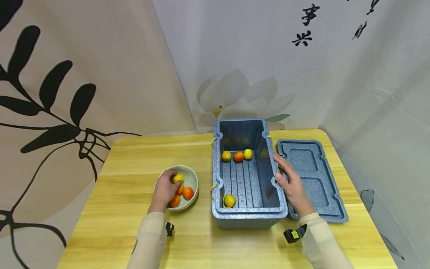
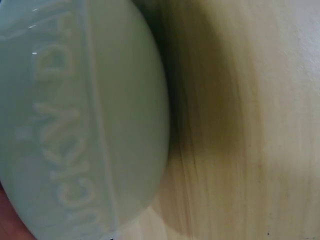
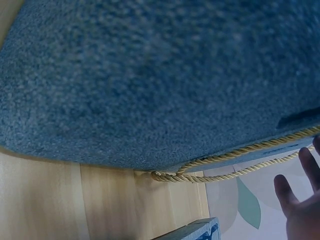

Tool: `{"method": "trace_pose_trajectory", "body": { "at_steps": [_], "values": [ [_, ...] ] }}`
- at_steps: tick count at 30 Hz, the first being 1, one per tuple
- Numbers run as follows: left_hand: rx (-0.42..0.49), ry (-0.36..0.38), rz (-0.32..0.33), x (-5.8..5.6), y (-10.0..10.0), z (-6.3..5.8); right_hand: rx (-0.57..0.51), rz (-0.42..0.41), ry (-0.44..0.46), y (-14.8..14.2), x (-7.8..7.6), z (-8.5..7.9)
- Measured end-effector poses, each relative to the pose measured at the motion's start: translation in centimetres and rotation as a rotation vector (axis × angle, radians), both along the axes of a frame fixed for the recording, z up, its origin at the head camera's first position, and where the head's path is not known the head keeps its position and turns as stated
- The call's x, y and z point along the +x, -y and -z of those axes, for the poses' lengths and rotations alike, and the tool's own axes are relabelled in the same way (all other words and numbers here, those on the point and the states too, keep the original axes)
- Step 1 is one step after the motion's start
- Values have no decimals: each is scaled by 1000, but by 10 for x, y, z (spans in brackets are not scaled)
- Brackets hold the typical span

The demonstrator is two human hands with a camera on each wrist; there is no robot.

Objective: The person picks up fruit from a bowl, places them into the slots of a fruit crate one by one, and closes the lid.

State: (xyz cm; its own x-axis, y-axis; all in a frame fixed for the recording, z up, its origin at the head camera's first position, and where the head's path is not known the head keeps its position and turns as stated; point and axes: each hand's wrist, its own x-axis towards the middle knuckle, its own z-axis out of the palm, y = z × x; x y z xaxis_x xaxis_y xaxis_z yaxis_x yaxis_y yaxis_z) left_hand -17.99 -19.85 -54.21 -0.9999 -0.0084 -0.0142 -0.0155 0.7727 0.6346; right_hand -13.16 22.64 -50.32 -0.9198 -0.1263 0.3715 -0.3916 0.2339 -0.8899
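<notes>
Over a pale green bowl (image 1: 192, 178), my left hand (image 1: 163, 190) pinches a lemon (image 1: 179, 178) between thumb and fingers. Several orange fruits lie under it in the bowl, among them one orange (image 1: 188, 193). The left wrist view shows the bowl's outer wall (image 2: 132, 115) with raised lettering. My right hand (image 1: 293, 186) touches the right rim of a blue-grey foam box (image 1: 248, 210), its fingers extended. Inside the box, a yellow fruit (image 1: 226, 155), an orange-red fruit (image 1: 239, 156) and another yellow fruit (image 1: 248, 154) lie at the far end; a yellow fruit (image 1: 230, 200) lies near the front.
The box's lid (image 1: 310, 175) lies on the wooden table (image 1: 111, 209) to the right of the box. Yellow rope handles (image 3: 240, 150) hang at the box's sides. A printed curtain (image 1: 134, 74) hangs behind the table.
</notes>
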Motion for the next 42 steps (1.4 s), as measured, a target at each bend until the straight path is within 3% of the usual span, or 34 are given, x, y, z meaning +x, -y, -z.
{"method": "trace_pose_trajectory", "body": {
  "at_steps": [5,12,15,21,24,32,42],
  "values": [
    [-38,-7,12,-2,0,3,9,-2,0,1,1,-4],
    [-30,10,28,-4,-3,2,11,1,0,13,9,-32],
    [-24,15,23,-3,-3,2,13,0,-1,13,7,-30],
    [-5,18,21,-3,-3,1,13,27,-2,6,-2,-5],
    [-12,14,25,-3,-4,2,12,22,-9,3,-4,-1],
    [19,-11,18,-1,-4,4,6,23,3,3,-1,-2],
    [121,-24,12,4,-3,-3,1,24,-4,11,11,-30]
  ]
}}
